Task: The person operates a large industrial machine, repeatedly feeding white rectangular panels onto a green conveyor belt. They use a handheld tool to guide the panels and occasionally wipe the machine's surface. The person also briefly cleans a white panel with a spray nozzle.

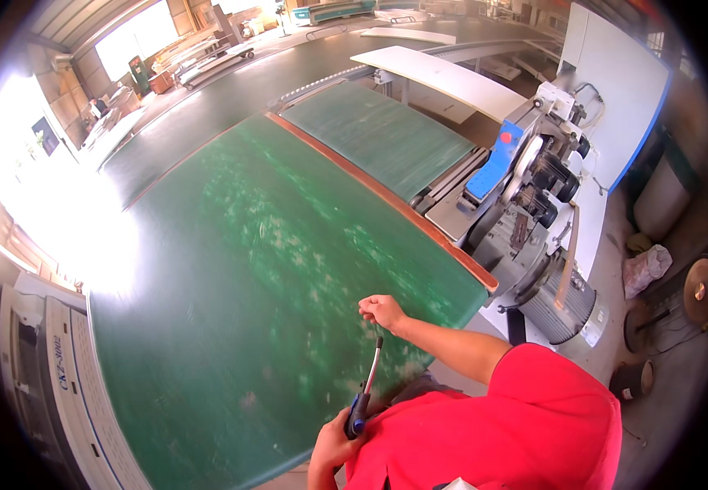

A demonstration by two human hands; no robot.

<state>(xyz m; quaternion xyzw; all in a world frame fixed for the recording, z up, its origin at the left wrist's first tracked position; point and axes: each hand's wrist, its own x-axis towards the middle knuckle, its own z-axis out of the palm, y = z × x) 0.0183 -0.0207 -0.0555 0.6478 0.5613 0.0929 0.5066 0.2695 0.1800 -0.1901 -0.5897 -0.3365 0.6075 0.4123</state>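
Note:
My left hand [334, 443] is at the bottom of the view, near the front edge of a green belt table, its fingers wrapped round a hand tool [358, 415]. That tool looks like a screwdriver, with a black and blue handle, a thin silver shaft and a black tip pointing up and away from me. Just beyond the tip, above the green surface, my right hand [381, 312] is closed in a pinch. Whatever its fingers hold, if anything, is too small to make out. Pale dusty smears mark the green belt [198, 327] around and beyond my hands.
A reddish-brown rail [370, 192] borders the table's right side. Past it stands a machine with motors [562, 306] and a blue panel [494, 163]. A white board [448, 77] lies farther back. A grey-white machine housing [84, 392] stands at the left.

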